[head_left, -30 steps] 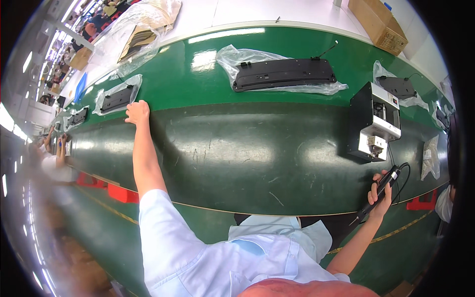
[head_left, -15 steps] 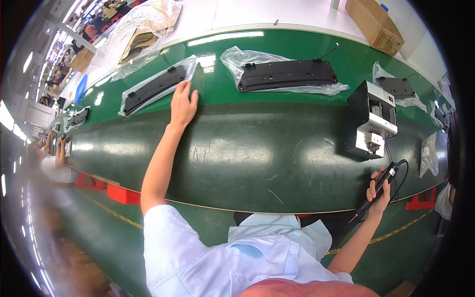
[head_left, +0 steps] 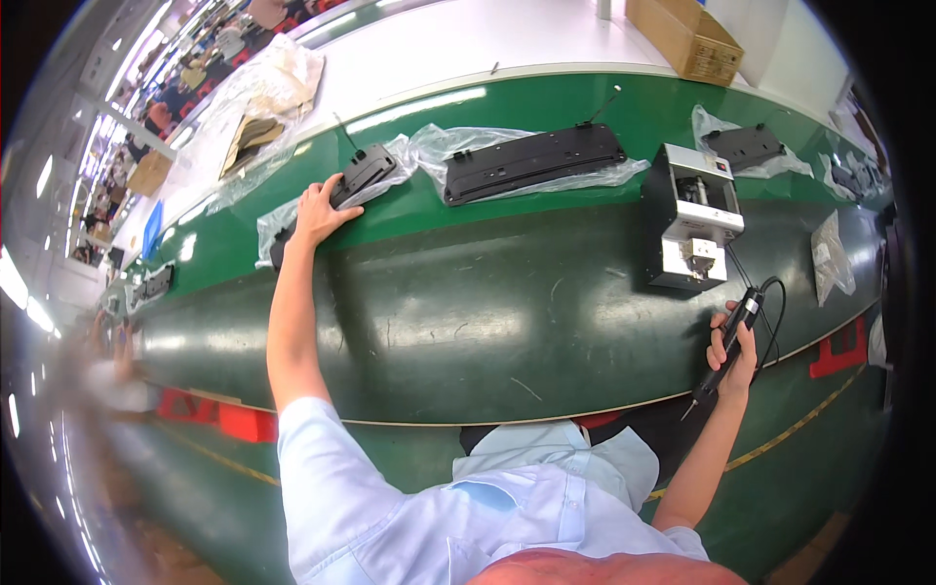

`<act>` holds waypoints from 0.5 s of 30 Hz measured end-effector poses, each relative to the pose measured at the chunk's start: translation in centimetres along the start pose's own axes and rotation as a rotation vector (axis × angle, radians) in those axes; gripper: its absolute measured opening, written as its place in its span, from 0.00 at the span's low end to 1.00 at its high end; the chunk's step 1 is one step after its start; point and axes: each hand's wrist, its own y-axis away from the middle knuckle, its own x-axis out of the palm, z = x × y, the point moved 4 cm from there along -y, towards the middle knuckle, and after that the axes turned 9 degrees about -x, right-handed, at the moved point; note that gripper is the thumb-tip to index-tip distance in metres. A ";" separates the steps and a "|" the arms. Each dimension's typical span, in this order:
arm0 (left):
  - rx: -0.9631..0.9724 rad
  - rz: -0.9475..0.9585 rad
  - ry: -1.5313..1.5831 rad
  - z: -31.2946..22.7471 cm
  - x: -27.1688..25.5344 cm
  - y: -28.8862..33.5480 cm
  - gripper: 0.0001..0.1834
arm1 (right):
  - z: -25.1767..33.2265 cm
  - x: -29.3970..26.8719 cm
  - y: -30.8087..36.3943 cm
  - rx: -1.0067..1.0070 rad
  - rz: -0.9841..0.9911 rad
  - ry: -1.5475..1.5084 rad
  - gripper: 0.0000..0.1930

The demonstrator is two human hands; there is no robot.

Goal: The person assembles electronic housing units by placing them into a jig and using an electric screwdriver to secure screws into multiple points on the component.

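Observation:
My left hand [head_left: 322, 212] grips the near edge of a long black plastic panel [head_left: 364, 172] at the left, thumb on the near side and fingers over the top. The panel lies slanted on clear plastic wrap, its middle hidden under the hand, and a thin black cable stands up from its far end. To its right, a second black panel [head_left: 536, 161] rests on plastic wrap [head_left: 429, 146]. In my right hand [head_left: 738, 359], near the front table edge, is a black electric screwdriver [head_left: 749, 310], its bit tilted down toward the left.
A black and silver screw feeder [head_left: 694, 224] stands ahead of my right hand. Beyond it lies another black panel [head_left: 746, 146] on plastic. A bag of small parts [head_left: 831, 258] is at the right, and a cardboard box [head_left: 687, 44] sits at the back. The screwdriver's cord [head_left: 777, 331] loops beside the hand.
The left panel has shifted right, toward the middle panel, with my left hand now gripping it; its cable has come up into sight. My right hand keeps the screwdriver. The whole view has shifted slightly.

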 end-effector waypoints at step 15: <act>0.796 0.305 0.310 -37.5 -2.6 27.1 0.53 | 5.9 3.7 1.7 -0.279 0.430 -0.549 0.35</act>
